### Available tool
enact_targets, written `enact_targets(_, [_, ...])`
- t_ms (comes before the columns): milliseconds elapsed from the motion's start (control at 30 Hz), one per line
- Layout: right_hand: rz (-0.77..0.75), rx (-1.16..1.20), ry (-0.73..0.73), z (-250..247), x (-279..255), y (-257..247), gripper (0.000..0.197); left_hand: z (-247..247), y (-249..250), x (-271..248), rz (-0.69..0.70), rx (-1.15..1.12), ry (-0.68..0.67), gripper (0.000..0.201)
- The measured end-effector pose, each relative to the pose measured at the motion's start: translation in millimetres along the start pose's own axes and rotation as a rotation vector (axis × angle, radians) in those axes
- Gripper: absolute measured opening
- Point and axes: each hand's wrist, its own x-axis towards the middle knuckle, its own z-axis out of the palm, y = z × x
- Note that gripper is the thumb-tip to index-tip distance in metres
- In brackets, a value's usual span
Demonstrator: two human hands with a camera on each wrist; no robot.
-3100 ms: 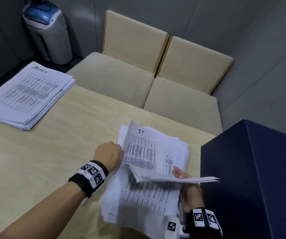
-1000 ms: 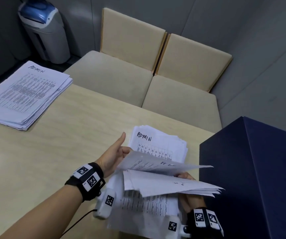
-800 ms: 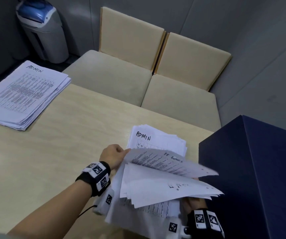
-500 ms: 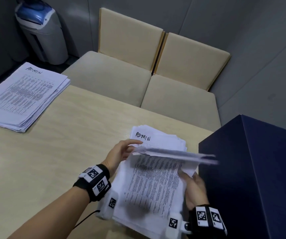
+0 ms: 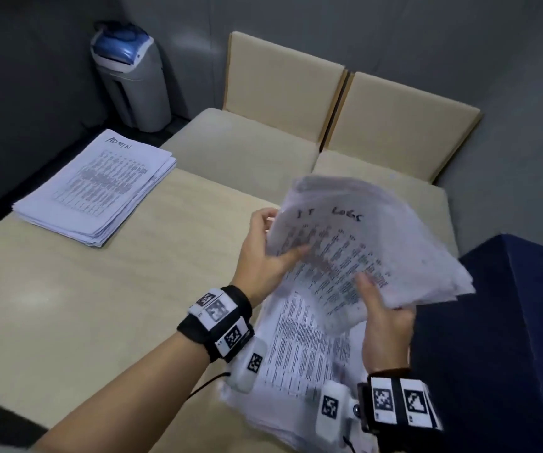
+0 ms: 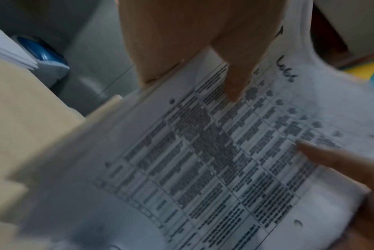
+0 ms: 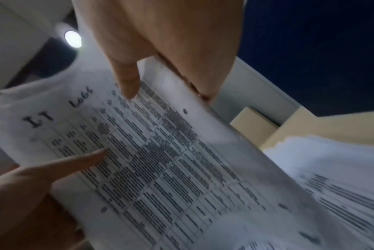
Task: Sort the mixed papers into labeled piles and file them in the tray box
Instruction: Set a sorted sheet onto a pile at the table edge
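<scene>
Both hands hold a thick bundle of printed sheets headed "IT LOGS", lifted and tilted above the table. My left hand grips its left edge, thumb on the printed face. My right hand grips the near edge, thumb on top, fingers hidden underneath. Below the bundle a loose pile of text pages lies on the table. A neat pile headed "ADMIN" sits at the far left corner. The navy box stands right of the hands.
The beige table runs left of the hands. Two beige chairs stand behind the far edge. A grey bin with a blue lid stands on the floor at the back left. Grey walls close the corner.
The hands were leafing through sheets over the pile, with an ADMIN sheet showing. Now both hands have raised a thick bundle headed IT LOGS off the pile and tilted it up.
</scene>
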Motion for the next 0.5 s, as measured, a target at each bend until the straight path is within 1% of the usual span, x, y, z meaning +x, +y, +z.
enact_targets(33, [0.036,-0.035,-0.018,5,-2,6,0.041,-4,-5,1,-0.037,0.047,-0.007,0.062])
enact_targets(100, [0.087,-0.109,-0.058,15,-4,17,0.023,-14,-16,3,-0.083,0.133,-0.009,0.057])
enact_targets(133, [0.101,-0.136,-0.06,21,-2,19,0.014,-21,-18,3,-0.083,0.13,-0.012,0.051])
enact_targets(167, [0.096,-0.16,-0.059,28,-1,18,0.01,-29,-17,2,-0.079,0.091,-0.013,0.044])
enact_targets(200, [0.066,-0.178,-0.073,38,0,16,0.01,-38,-15,2,-0.076,0.039,-0.009,0.039])
enact_targets(267, [-0.015,-0.186,-0.102,59,1,8,0.01,-62,-7,0,-0.053,-0.005,0.029,0.039])
enact_targets(333, [-0.064,-0.172,-0.118,85,-3,1,0.008,-96,-5,-3,-0.033,0.051,0.093,0.038])
enact_targets(400, [-0.069,-0.121,-0.171,116,-10,1,0.013,-137,-10,-9,-0.009,0.133,0.134,0.032])
enact_targets(433, [-0.056,-0.109,-0.214,134,-15,3,0.017,-157,-12,-14,0.002,0.178,0.153,0.025])
enact_targets(500, [-0.005,-0.096,-0.341,170,-31,12,0.022,-201,-17,-23,0.009,0.204,0.21,0.012])
